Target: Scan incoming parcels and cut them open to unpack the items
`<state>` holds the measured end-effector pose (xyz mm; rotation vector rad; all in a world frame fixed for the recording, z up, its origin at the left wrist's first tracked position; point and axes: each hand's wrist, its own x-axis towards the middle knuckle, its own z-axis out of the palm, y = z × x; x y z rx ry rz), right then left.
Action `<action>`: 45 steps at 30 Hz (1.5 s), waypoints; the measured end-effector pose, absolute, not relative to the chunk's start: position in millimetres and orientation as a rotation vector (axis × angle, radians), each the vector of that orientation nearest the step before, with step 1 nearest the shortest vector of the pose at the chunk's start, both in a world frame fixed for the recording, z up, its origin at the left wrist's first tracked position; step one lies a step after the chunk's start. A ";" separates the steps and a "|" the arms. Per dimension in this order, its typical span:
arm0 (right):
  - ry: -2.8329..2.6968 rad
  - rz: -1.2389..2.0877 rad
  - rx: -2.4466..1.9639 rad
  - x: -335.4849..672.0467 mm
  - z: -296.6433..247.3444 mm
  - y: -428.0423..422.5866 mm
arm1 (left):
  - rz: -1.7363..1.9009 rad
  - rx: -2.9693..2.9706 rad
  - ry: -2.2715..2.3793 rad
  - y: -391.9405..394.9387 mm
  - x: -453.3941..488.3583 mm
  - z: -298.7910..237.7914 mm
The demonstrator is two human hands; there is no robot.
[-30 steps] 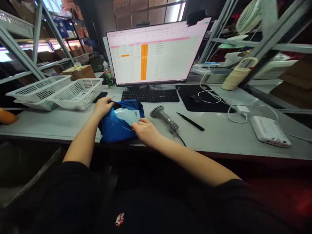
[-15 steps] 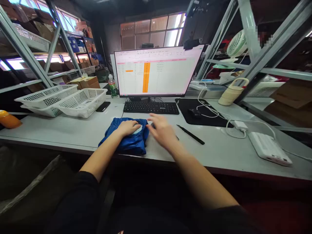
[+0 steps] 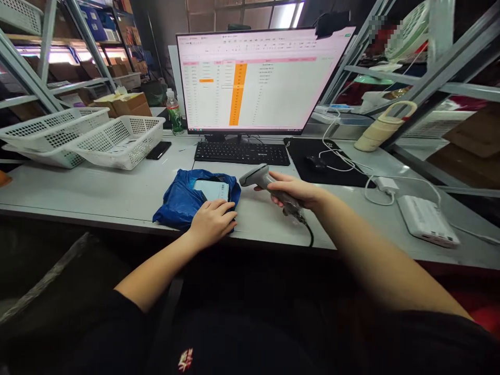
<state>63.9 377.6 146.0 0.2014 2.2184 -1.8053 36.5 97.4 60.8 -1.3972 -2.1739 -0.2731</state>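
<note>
A crumpled blue plastic bag (image 3: 175, 200) lies at the front of the desk, its mouth drawn back. Inside shows a flat item with a pale label (image 3: 213, 189) bearing a barcode. My left hand (image 3: 213, 221) rests over the bag's near right edge, fingers curled on the plastic and holding it; the thumb is hidden. In my right hand (image 3: 291, 190) is a grey barcode scanner (image 3: 255, 176), gripped by its handle. Its head points left towards the label from just right of the bag, and its black cord (image 3: 310, 232) hangs over the desk's front edge.
Behind the bag stand a black keyboard (image 3: 242, 153) and a monitor (image 3: 281, 99) with a spreadsheet. White baskets (image 3: 135, 151), a phone (image 3: 159, 150) and a bottle (image 3: 174, 112) are to the left. A mouse (image 3: 315, 163), cables and a white power bank (image 3: 427, 221) lie right.
My right hand has picked up the scanner and brought it beside the bag. My left hand has slid down to the bag's near edge, baring the label. The view has tilted down.
</note>
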 end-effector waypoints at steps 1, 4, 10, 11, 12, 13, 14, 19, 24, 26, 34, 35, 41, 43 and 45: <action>2.203 -1.781 0.119 71.1 158.8 375.5 | -0.285 -1.390 -2.135 97.5 34.7 59.8; 2.215 -1.666 -0.045 90.4 193.0 364.3 | -0.328 -1.357 -2.055 99.0 30.9 59.7; 2.273 -1.553 -0.094 100.6 220.2 349.1 | -0.390 -1.341 -2.049 99.3 32.8 59.2; 2.276 -1.568 -0.104 99.2 218.5 349.9 | -0.399 -1.341 -2.052 99.3 33.2 58.9; 2.280 -1.590 -0.113 97.0 214.7 351.5 | -0.407 -1.338 -2.056 99.5 33.4 58.5; 2.284 -1.614 -0.116 93.8 208.5 353.7 | -0.410 -1.334 -2.058 99.9 33.6 58.1; 2.289 -1.635 -0.105 89.6 199.9 356.4 | -0.408 -1.328 -2.059 100.4 33.6 57.8; 2.342 -1.732 0.176 60.4 132.2 374.3 | -0.398 -1.299 -2.058 101.9 34.4 57.1; 2.615 -1.465 0.287 33.0 87.6 404.8 | -0.437 -1.292 -2.050 102.5 36.4 57.2; 2.861 -1.145 0.328 20.1 85.2 421.6 | -0.451 -1.280 -2.043 103.3 37.0 57.2; 3.231 -0.405 0.603 -42.5 77.5 464.9 | -0.491 -1.265 -2.022 105.1 38.8 58.2; 3.239 -0.353 0.581 -50.4 75.4 464.2 | -0.503 -1.264 -2.018 105.0 39.1 58.1; 3.264 -0.193 0.505 -84.0 70.5 452.4 | -0.534 -1.253 -2.022 104.4 40.8 52.5; 3.274 -0.188 0.510 -86.8 72.7 450.2 | -0.525 -1.258 -2.011 103.4 40.8 50.9; 3.299 -0.202 0.508 -86.3 79.7 447.5 | -0.515 -1.282 -1.991 101.0 40.6 51.7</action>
